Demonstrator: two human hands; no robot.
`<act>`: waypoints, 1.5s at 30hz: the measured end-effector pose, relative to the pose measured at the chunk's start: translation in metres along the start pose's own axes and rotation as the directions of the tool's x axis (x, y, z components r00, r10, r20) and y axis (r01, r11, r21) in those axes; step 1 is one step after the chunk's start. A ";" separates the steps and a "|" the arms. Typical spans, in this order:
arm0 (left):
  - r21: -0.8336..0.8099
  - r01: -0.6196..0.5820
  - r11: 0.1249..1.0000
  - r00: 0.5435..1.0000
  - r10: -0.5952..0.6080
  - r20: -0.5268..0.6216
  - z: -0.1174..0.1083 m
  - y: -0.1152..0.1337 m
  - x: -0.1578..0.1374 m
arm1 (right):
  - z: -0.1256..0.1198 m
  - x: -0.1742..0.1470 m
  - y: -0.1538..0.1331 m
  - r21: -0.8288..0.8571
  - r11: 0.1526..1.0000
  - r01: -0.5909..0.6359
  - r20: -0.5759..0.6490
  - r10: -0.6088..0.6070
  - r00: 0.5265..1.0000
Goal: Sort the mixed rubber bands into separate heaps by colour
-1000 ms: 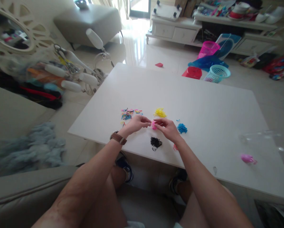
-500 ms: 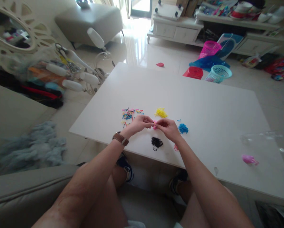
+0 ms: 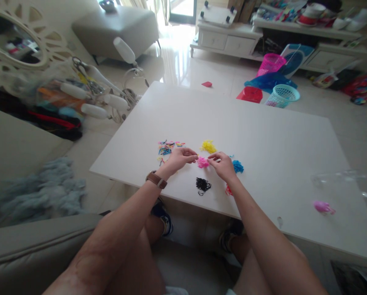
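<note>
My left hand [image 3: 183, 158] is closed in a pinch at the left side of a pile of pink rubber bands [image 3: 202, 162]. My right hand [image 3: 222, 164], also pinched, is at that pile's right side. Whatever lies between the fingertips of either hand is too small to make out. Yellow bands [image 3: 208, 146] lie just beyond the hands and black bands [image 3: 203, 184] nearer me. Right of my right hand is a blue pile [image 3: 238, 166]. Red bands [image 3: 229, 189] are partly hidden by my right forearm. Mixed-colour bands [image 3: 165, 150] lie beside my left hand.
The white table [image 3: 248, 131] carries a pink bundle [image 3: 323, 207] and a clear plastic item [image 3: 337, 177] on the right. Baskets [image 3: 282, 95] stand on the floor past the far edge. A lamp with white shades [image 3: 116, 101] is close to the left edge.
My hands were together, fingertips meeting over the pink pile. Now they are apart, the right one shifted slightly right, and more of the pink bands shows between them.
</note>
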State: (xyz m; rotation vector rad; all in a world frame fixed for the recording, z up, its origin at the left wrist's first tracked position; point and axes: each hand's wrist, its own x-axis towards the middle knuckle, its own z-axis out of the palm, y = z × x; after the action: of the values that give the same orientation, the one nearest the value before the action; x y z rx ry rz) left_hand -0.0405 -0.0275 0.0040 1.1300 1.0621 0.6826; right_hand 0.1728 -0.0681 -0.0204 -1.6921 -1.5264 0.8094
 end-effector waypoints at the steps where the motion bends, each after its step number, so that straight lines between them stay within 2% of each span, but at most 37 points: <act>1: -0.004 0.002 1.000 1.000 -0.002 0.002 0.000 0.000 0.000 | 0.001 0.000 0.001 -0.008 1.000 0.001 0.009 -0.001 1.000; 10: -0.062 0.043 0.997 0.999 -0.041 0.036 0.002 0.000 -0.002 | 0.001 -0.001 -0.003 -0.022 1.000 0.010 0.003 -0.010 1.000; 18: -0.073 0.044 0.996 0.993 -0.036 0.112 0.006 0.003 -0.007 | 0.000 -0.005 -0.022 0.273 0.961 0.030 0.142 -0.071 0.987; 23: -0.051 0.056 0.997 0.990 -0.048 0.135 0.010 0.002 -0.008 | 0.003 -0.007 -0.024 0.339 0.941 0.010 0.222 -0.090 0.971; 25: -0.046 0.052 0.998 0.991 -0.046 0.129 0.011 0.001 -0.008 | 0.003 -0.006 -0.021 0.334 0.942 -0.007 0.182 -0.057 0.982; 28: 0.003 0.038 0.999 0.995 -0.038 0.087 0.010 -0.001 -0.006 | 0.002 0.002 -0.009 0.301 0.952 -0.057 0.028 0.051 0.998; 30: 0.074 0.019 0.997 0.998 -0.024 0.058 0.009 -0.001 -0.006 | 0.003 0.009 0.001 0.303 0.946 -0.115 -0.071 0.143 0.987; 33: 0.171 -0.019 0.985 0.999 0.013 0.036 0.009 -0.003 -0.005 | 0.006 0.019 0.012 0.348 0.923 -0.164 -0.153 0.229 0.961; 36: 0.163 -0.030 0.986 0.999 0.025 0.033 0.011 -0.004 -0.004 | 0.010 0.026 0.012 0.447 0.889 -0.103 -0.185 0.204 0.961; 40: 0.068 -0.010 0.998 0.999 0.008 0.042 0.013 -0.005 -0.005 | 0.011 0.026 -0.001 0.539 0.840 -0.053 -0.210 0.195 0.958; 45: -0.019 -0.018 1.000 0.999 0.019 0.035 0.011 -0.002 -0.006 | 0.005 0.015 -0.016 0.505 0.860 -0.073 -0.108 0.147 0.983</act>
State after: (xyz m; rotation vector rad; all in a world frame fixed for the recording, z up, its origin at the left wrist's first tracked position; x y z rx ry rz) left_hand -0.0327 -0.0379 0.0052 1.1333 1.0147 0.6835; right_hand 0.1612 -0.0516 -0.0098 -1.4159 -1.0104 1.0176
